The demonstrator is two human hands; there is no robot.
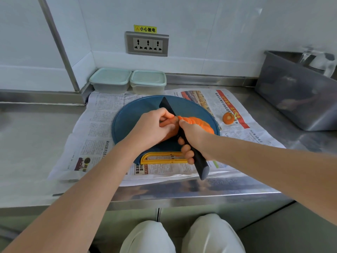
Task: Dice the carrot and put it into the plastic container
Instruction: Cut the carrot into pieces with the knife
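Note:
An orange carrot (pixel 199 123) lies on a round blue cutting board (pixel 131 117) with a yellow handle. My left hand (pixel 155 126) curls over the carrot's left part and holds it down. My right hand (pixel 191 137) grips the dark handle of a black knife (pixel 166 106), whose blade stands between my hands on the carrot. Cut slices lean together to the right of the blade. A cut carrot end (pixel 228 118) lies on the newspaper to the right. Two lidded plastic containers (pixel 111 80) (pixel 148 82) stand at the back by the wall.
Newspaper (pixel 94 128) covers the steel counter (pixel 32 136) under the board. A grey metal tub (pixel 299 92) stands at the right. A wall socket (pixel 147 45) is above the containers. The counter's front edge runs just before my knees.

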